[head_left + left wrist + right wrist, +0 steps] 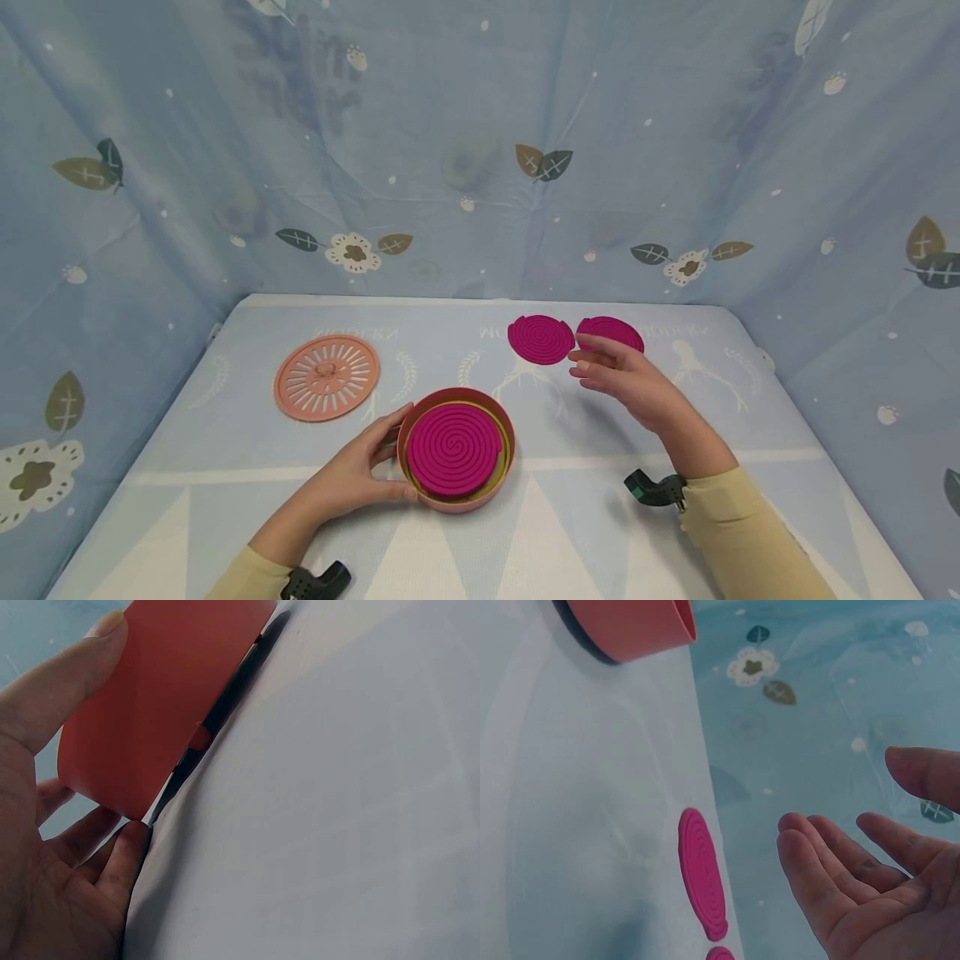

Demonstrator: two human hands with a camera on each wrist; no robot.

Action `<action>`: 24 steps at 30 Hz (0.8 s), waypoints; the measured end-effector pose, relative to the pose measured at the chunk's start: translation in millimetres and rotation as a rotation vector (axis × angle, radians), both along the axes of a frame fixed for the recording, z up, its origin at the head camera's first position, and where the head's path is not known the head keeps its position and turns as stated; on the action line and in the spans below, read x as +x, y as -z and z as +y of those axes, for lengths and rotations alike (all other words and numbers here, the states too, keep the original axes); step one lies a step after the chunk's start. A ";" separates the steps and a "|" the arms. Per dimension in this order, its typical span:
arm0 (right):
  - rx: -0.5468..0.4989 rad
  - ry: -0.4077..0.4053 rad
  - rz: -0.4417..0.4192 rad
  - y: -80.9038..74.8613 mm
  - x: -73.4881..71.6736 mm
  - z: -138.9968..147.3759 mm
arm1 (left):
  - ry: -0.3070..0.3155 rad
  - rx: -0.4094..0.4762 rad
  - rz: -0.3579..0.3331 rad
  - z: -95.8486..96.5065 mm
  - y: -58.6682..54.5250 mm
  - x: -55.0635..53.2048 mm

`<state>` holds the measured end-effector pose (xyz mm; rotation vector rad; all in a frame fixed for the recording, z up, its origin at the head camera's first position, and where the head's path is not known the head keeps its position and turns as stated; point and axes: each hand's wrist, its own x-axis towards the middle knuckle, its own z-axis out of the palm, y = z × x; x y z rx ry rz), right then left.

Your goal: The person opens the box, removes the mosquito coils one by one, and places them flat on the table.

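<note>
A round coral-coloured mosquito coil box [512, 433] stands on the table with its top uncovered. Inside, a magenta mosquito coil [454, 450] lies over a yellowish layer, mostly hidden. My left hand [367, 471] holds the box by its left side; in the left wrist view the thumb and fingers [106, 649] lie around its coral wall. Two more magenta coils, a left one [540, 339] and a right one [606, 330], lie flat at the back. My right hand [626, 379] hovers above the table just in front of the right coil, fingers loosely bent, holding nothing.
A coral slotted lid [327, 377] with a small central knob lies flat on the table, left of the box. The table [247, 517] has a pale patterned cover. Blue printed fabric [450, 150] hangs behind it and along both sides.
</note>
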<state>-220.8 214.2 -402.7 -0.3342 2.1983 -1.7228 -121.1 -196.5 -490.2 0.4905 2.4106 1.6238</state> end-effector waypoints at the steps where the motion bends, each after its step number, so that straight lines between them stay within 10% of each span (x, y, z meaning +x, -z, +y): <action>1: 0.005 -0.009 0.004 -0.3 0.7 -2.2 | 0.000 0.001 0.002 -0.1 0.1 -0.1; 24: -0.025 -0.159 0.003 1.7 17.7 -52.7 | 0.003 0.010 -0.007 -0.3 -1.0 -0.5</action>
